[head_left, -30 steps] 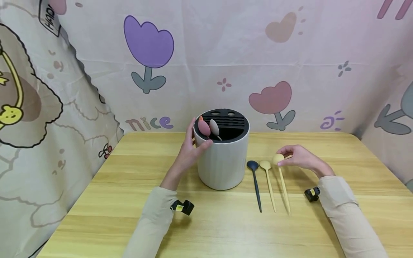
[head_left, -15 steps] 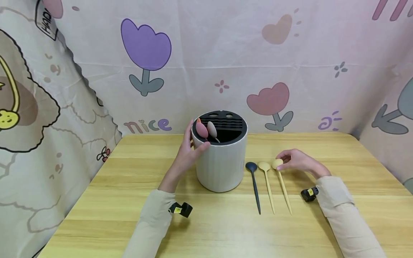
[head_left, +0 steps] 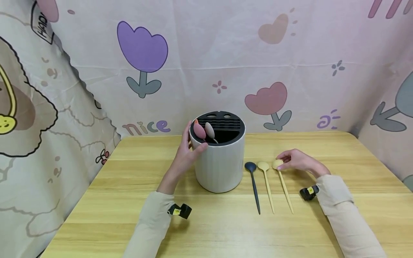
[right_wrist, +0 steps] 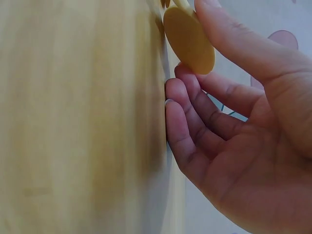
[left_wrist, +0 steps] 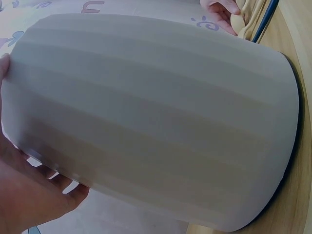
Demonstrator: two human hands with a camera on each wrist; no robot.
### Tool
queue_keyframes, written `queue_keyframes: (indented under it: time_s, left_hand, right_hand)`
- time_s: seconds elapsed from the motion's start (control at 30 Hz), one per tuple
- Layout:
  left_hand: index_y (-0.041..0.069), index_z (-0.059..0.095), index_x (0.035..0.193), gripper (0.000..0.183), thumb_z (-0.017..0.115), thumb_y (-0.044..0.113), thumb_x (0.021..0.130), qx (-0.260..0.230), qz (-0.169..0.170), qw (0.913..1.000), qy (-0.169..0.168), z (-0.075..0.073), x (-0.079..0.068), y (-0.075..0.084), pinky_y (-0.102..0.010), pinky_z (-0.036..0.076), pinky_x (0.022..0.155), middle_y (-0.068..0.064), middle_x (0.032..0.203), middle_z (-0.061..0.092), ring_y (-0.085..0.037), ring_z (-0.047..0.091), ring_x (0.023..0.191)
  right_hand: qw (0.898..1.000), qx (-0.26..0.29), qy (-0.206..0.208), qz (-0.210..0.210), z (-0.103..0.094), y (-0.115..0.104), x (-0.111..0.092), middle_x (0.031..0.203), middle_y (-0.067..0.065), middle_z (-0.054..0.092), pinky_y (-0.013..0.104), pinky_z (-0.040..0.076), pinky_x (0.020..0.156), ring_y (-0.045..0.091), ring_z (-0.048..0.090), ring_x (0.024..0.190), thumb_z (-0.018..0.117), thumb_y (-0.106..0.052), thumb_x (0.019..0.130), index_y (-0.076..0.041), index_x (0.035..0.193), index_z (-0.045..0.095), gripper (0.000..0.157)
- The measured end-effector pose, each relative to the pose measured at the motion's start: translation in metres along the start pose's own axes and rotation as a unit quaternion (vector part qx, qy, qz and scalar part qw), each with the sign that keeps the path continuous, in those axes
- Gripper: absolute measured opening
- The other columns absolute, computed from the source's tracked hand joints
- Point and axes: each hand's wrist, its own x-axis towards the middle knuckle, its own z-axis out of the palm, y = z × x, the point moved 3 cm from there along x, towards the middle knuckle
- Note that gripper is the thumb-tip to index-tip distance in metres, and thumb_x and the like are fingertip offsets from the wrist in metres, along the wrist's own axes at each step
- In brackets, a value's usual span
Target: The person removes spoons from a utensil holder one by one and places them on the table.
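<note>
- Lowered since the frame of one second ago is the head of the right yellow spoon [head_left: 285, 190]; its handle end has been swung outward, and a wider gap is left from the middle yellow spoon [head_left: 268, 187].
- Spoon head still pinched at its edges by the right hand [head_left: 298, 161], as seen in the right wrist view; whether its whole length bears on the table [head_left: 219, 229] cannot be told.
- Unchanged, the pale container [head_left: 219, 168] is steadied by the left hand [head_left: 184, 156]; the thumb is laid at the front of the rim, the fingers round the side.
- Dark spoon [head_left: 255, 188] and both yellow spoons are arranged side by side, right of the container; pink utensil head [head_left: 199, 131] and grey utensil head [head_left: 209, 130] are shown above the opening of the black lid [head_left: 226, 120].
- Judged from this, the spoon is being aligned within the row rather than lifted; since the pinch is unreleased, placement is considered unfinished.
</note>
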Motion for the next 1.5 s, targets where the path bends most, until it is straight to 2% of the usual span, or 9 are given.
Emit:
queue_keyframes:
  time_s: [0.37,0.7,0.87,0.93,1.0,1.1,1.27,1.37,1.5]
  left_hand:
    - [0.017,0.007,0.156,0.094,0.060,0.043,0.083,0.001,0.009,1.0000,-0.001,0.000,0.000,-0.001,-0.054,0.017,0.113,-0.005,0.159,0.014,-0.031,0.020,0.141]
    - [0.017,0.007,0.156,0.099,0.062,0.052,0.082,0.001,0.007,1.0000,0.001,0.000,-0.002,-0.001,-0.054,0.017,0.113,-0.004,0.159,0.015,-0.030,0.019,0.142]
    - [0.017,0.008,0.156,0.098,0.062,0.052,0.082,0.003,0.005,1.0000,0.002,0.000,-0.002,-0.002,-0.054,0.017,0.113,-0.005,0.159,0.015,-0.029,0.019,0.142]
    - [0.018,0.008,0.156,0.097,0.061,0.052,0.083,0.003,0.002,1.0000,0.002,0.000,-0.001,-0.002,-0.054,0.017,0.113,-0.004,0.159,0.015,-0.029,0.019,0.142]
    - [0.020,0.008,0.156,0.096,0.061,0.052,0.082,0.005,-0.004,1.0000,0.002,0.000,-0.002,-0.003,-0.053,0.017,0.113,-0.003,0.159,0.014,-0.028,0.019,0.142]
    - [0.020,0.008,0.156,0.095,0.061,0.050,0.083,0.005,-0.002,1.0000,0.001,0.000,-0.002,-0.002,-0.054,0.017,0.113,-0.003,0.159,0.014,-0.029,0.018,0.142]
    - [0.018,0.008,0.156,0.098,0.062,0.053,0.082,0.005,0.001,1.0000,0.002,0.000,0.000,-0.003,-0.054,0.017,0.113,-0.004,0.159,0.015,-0.030,0.020,0.142]
    - [0.019,0.008,0.156,0.103,0.062,0.060,0.079,0.006,0.000,1.0000,0.001,0.000,0.000,-0.003,-0.053,0.018,0.113,-0.004,0.159,0.015,-0.031,0.020,0.141]
    - [0.021,0.009,0.156,0.102,0.062,0.061,0.079,0.009,0.000,1.0000,0.002,-0.001,-0.001,0.000,-0.054,0.019,0.112,-0.004,0.159,0.016,-0.032,0.021,0.140]
  right_hand:
    - [1.000,0.017,-0.011,0.004,-0.001,0.000,0.000,0.103,0.018,0.066,0.023,0.051,0.076,0.024,0.061,0.092,0.079,-0.011,0.078,0.019,0.119,0.056,0.055]
    - [1.000,0.025,-0.011,-0.002,-0.006,-0.004,-0.006,0.116,0.027,0.062,0.023,0.049,0.083,0.032,0.061,0.103,0.074,-0.015,0.085,0.018,0.124,0.053,0.055]
    - [0.990,0.135,0.028,0.004,-0.015,-0.005,-0.011,0.136,0.032,0.045,0.034,0.049,0.092,0.034,0.055,0.115,0.060,-0.023,0.096,0.014,0.137,0.040,0.059]
    - [0.982,0.178,0.056,0.008,-0.019,-0.007,-0.013,0.140,0.033,0.040,0.035,0.049,0.092,0.026,0.057,0.114,0.056,-0.025,0.098,0.013,0.140,0.036,0.060]
    - [0.979,0.186,0.086,0.003,-0.023,-0.012,-0.013,0.139,0.030,0.043,0.032,0.049,0.091,0.014,0.058,0.109,0.054,-0.026,0.099,0.013,0.140,0.037,0.059]
    - [0.978,0.172,0.118,-0.001,-0.025,-0.027,-0.015,0.133,0.026,0.051,0.024,0.050,0.087,0.001,0.058,0.099,0.053,-0.026,0.100,0.013,0.138,0.041,0.055]
    - [0.983,0.092,0.156,-0.025,-0.019,-0.072,-0.024,0.127,0.026,0.057,0.018,0.049,0.082,0.001,0.060,0.093,0.054,-0.026,0.100,0.007,0.134,0.051,0.047]
    - [0.981,0.046,0.175,-0.065,-0.013,-0.103,-0.032,0.120,0.021,0.063,0.018,0.049,0.078,0.001,0.060,0.091,0.057,-0.022,0.098,0.003,0.130,0.058,0.040]
    - [0.973,0.027,0.190,-0.125,-0.003,-0.140,-0.042,0.115,0.015,0.067,0.018,0.049,0.077,0.003,0.061,0.094,0.059,-0.017,0.097,0.001,0.123,0.063,0.032]
